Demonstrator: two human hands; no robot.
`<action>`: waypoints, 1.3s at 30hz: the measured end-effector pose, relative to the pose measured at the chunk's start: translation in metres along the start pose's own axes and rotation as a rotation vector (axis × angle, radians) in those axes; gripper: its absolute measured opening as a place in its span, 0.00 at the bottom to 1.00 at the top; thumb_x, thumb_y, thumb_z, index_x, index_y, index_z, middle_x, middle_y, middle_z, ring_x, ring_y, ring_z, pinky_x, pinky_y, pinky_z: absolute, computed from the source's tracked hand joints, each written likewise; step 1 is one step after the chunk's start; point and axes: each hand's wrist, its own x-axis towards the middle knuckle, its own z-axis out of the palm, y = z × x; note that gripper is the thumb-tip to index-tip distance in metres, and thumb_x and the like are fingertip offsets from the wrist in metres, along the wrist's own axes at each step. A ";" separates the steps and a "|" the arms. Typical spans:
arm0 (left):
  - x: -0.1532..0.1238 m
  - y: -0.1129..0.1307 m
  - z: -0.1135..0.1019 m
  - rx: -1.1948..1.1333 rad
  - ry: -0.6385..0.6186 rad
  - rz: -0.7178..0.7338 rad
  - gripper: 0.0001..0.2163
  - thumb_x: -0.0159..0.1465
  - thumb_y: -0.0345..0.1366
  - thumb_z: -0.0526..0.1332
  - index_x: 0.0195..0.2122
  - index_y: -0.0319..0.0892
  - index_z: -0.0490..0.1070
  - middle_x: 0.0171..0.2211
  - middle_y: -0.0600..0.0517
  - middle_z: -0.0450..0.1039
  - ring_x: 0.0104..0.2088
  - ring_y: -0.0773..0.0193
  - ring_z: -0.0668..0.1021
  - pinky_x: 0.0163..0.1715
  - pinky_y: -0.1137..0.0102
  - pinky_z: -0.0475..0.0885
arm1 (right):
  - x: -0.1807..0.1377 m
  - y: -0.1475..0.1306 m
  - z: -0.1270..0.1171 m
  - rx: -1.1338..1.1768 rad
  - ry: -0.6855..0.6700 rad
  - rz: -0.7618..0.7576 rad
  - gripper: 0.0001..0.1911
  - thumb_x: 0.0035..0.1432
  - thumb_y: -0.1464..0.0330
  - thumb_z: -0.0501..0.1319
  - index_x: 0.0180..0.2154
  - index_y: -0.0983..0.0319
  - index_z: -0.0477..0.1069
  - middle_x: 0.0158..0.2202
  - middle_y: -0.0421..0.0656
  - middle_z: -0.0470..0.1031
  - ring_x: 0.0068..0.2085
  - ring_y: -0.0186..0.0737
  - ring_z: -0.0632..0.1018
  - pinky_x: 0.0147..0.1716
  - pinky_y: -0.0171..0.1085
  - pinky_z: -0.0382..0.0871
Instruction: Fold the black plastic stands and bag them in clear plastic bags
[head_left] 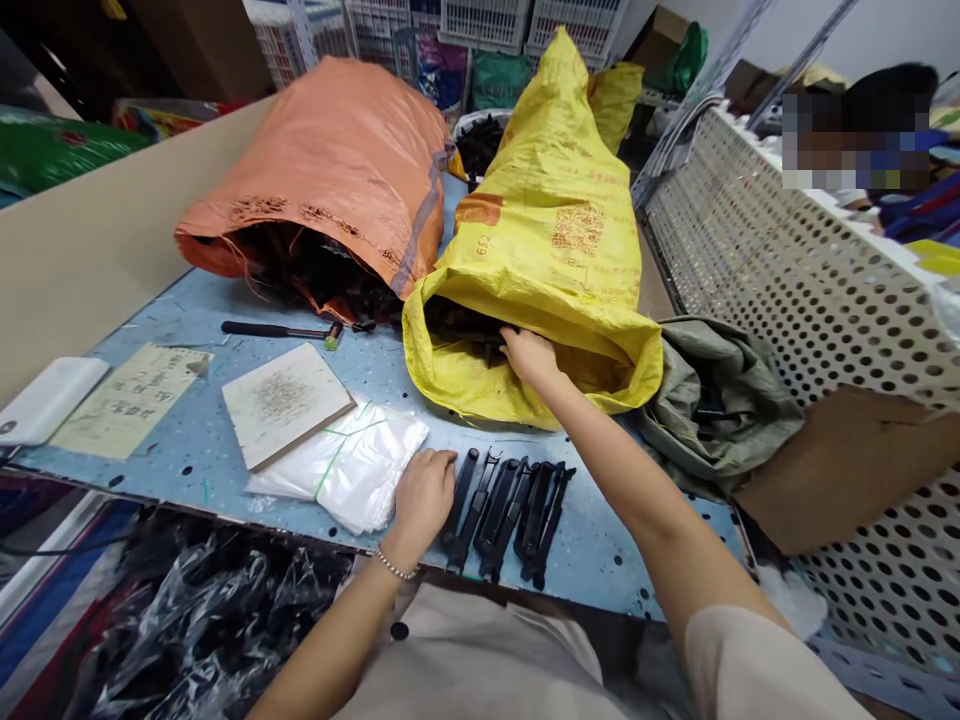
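My right hand reaches into the mouth of a yellow woven sack. Its fingers close at a dark plastic part in the shadow there; the fingertips are partly hidden. On the blue table, my left hand rests with fingers curled together, and what they hold, if anything, is hidden. Right beside it, several long black plastic parts lie in a row near the front edge. A bundle of clear plastic bags, tied with green string, lies against the left hand's other side.
An orange sack of black parts stands back left. Before it lie a hammer, a stained white board and a handwritten paper. A grey-green sack and a perforated panel border the right. Another person is behind the panel.
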 end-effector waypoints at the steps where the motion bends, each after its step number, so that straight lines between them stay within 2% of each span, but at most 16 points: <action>1: 0.001 -0.002 -0.003 -0.043 0.012 0.033 0.13 0.65 0.31 0.52 0.46 0.40 0.74 0.40 0.44 0.76 0.45 0.55 0.76 0.48 0.59 0.71 | -0.007 0.003 0.000 0.002 0.022 0.012 0.20 0.67 0.63 0.51 0.59 0.57 0.62 0.51 0.55 0.71 0.45 0.50 0.77 0.40 0.42 0.69; 4: 0.008 -0.002 -0.013 -0.286 0.010 0.086 0.13 0.66 0.35 0.54 0.48 0.43 0.73 0.43 0.45 0.74 0.46 0.57 0.75 0.50 0.59 0.70 | -0.030 0.017 0.001 0.068 0.139 0.082 0.19 0.67 0.60 0.50 0.56 0.57 0.65 0.53 0.54 0.69 0.40 0.48 0.78 0.35 0.41 0.69; 7: 0.026 0.013 -0.016 -0.574 -0.048 0.050 0.14 0.66 0.39 0.56 0.51 0.43 0.71 0.47 0.45 0.73 0.47 0.58 0.75 0.51 0.60 0.70 | -0.057 0.023 0.001 0.176 0.266 0.142 0.18 0.67 0.60 0.51 0.53 0.58 0.68 0.48 0.52 0.72 0.39 0.48 0.78 0.34 0.41 0.69; 11: 0.053 0.044 -0.019 -1.063 -0.041 -0.031 0.28 0.62 0.47 0.61 0.61 0.44 0.58 0.57 0.42 0.66 0.55 0.57 0.72 0.54 0.61 0.68 | -0.110 0.000 -0.009 0.321 0.378 0.029 0.16 0.66 0.61 0.53 0.51 0.59 0.70 0.50 0.51 0.73 0.44 0.48 0.77 0.38 0.41 0.70; 13: 0.058 0.053 -0.028 -1.278 0.045 -0.068 0.30 0.63 0.50 0.59 0.63 0.46 0.53 0.56 0.44 0.68 0.54 0.58 0.73 0.52 0.62 0.69 | -0.141 -0.014 -0.015 0.406 0.322 -0.139 0.16 0.66 0.60 0.54 0.51 0.58 0.70 0.55 0.52 0.70 0.46 0.48 0.77 0.39 0.41 0.70; 15: 0.056 0.055 -0.042 -1.365 0.100 -0.132 0.28 0.64 0.51 0.57 0.61 0.46 0.55 0.48 0.46 0.73 0.47 0.58 0.77 0.46 0.63 0.72 | -0.164 -0.021 -0.021 0.587 0.168 -0.285 0.19 0.65 0.58 0.54 0.54 0.58 0.67 0.51 0.51 0.73 0.42 0.45 0.78 0.39 0.40 0.71; 18: 0.042 0.050 -0.059 -1.211 0.027 -0.200 0.26 0.63 0.52 0.57 0.57 0.43 0.61 0.38 0.49 0.74 0.39 0.57 0.79 0.38 0.65 0.74 | -0.169 -0.018 -0.029 0.818 0.097 -0.261 0.18 0.68 0.57 0.49 0.51 0.58 0.66 0.39 0.45 0.78 0.36 0.40 0.77 0.37 0.38 0.69; 21: 0.025 0.049 -0.062 -0.943 -0.015 -0.110 0.23 0.66 0.53 0.52 0.55 0.43 0.65 0.43 0.46 0.74 0.48 0.53 0.76 0.46 0.62 0.71 | -0.150 -0.016 -0.032 0.819 0.146 -0.223 0.17 0.67 0.56 0.47 0.40 0.59 0.68 0.35 0.44 0.75 0.36 0.41 0.74 0.37 0.39 0.65; 23: 0.016 0.050 -0.059 -0.805 0.013 -0.029 0.22 0.68 0.52 0.48 0.55 0.44 0.65 0.49 0.45 0.72 0.53 0.53 0.72 0.52 0.62 0.67 | -0.137 -0.023 -0.029 0.879 0.086 -0.265 0.18 0.66 0.54 0.49 0.33 0.59 0.66 0.30 0.41 0.71 0.33 0.39 0.71 0.34 0.37 0.62; 26: 0.010 0.051 -0.056 -0.616 0.028 0.003 0.22 0.69 0.51 0.46 0.57 0.43 0.61 0.50 0.43 0.71 0.50 0.52 0.74 0.50 0.60 0.66 | -0.127 -0.038 -0.018 1.228 -0.119 -0.223 0.22 0.64 0.51 0.49 0.26 0.59 0.60 0.21 0.36 0.61 0.23 0.33 0.63 0.25 0.33 0.57; 28: 0.011 0.047 -0.057 -0.509 0.001 -0.016 0.23 0.68 0.51 0.48 0.57 0.42 0.59 0.47 0.43 0.73 0.45 0.51 0.76 0.45 0.60 0.66 | -0.127 -0.043 -0.010 1.491 -0.342 -0.145 0.24 0.64 0.48 0.46 0.25 0.58 0.56 0.17 0.32 0.53 0.18 0.31 0.55 0.19 0.32 0.51; 30: 0.015 0.041 -0.058 -0.486 -0.034 -0.037 0.22 0.68 0.52 0.48 0.54 0.42 0.61 0.44 0.45 0.74 0.42 0.52 0.76 0.42 0.62 0.66 | -0.131 -0.042 -0.005 1.597 -0.485 -0.110 0.24 0.65 0.48 0.43 0.26 0.58 0.57 0.16 0.31 0.51 0.16 0.31 0.52 0.17 0.32 0.48; 32: 0.021 0.035 -0.058 -0.553 -0.032 -0.069 0.20 0.68 0.52 0.48 0.48 0.42 0.64 0.40 0.47 0.73 0.40 0.56 0.75 0.40 0.64 0.66 | -0.142 -0.038 -0.002 1.480 -0.421 -0.170 0.25 0.66 0.48 0.42 0.29 0.59 0.62 0.18 0.34 0.59 0.19 0.32 0.60 0.19 0.32 0.55; 34: 0.026 0.031 -0.055 -0.640 0.012 -0.115 0.19 0.68 0.53 0.47 0.41 0.43 0.66 0.37 0.50 0.72 0.38 0.59 0.74 0.39 0.67 0.66 | -0.159 -0.037 0.001 1.166 -0.262 -0.300 0.24 0.66 0.49 0.45 0.32 0.60 0.65 0.25 0.39 0.68 0.26 0.35 0.68 0.27 0.34 0.61; 37: 0.031 0.031 -0.049 -0.720 0.064 -0.145 0.20 0.68 0.54 0.47 0.34 0.43 0.65 0.32 0.52 0.69 0.35 0.62 0.71 0.39 0.69 0.66 | -0.185 -0.047 0.013 0.670 -0.085 -0.441 0.20 0.67 0.54 0.48 0.34 0.61 0.67 0.32 0.45 0.72 0.34 0.40 0.72 0.34 0.37 0.62; 39: 0.031 0.033 -0.047 -0.727 0.057 -0.134 0.20 0.68 0.53 0.46 0.33 0.43 0.65 0.31 0.53 0.68 0.34 0.62 0.71 0.38 0.69 0.66 | -0.194 -0.055 0.022 0.520 -0.056 -0.442 0.20 0.70 0.59 0.44 0.34 0.62 0.67 0.31 0.47 0.73 0.33 0.41 0.73 0.33 0.37 0.61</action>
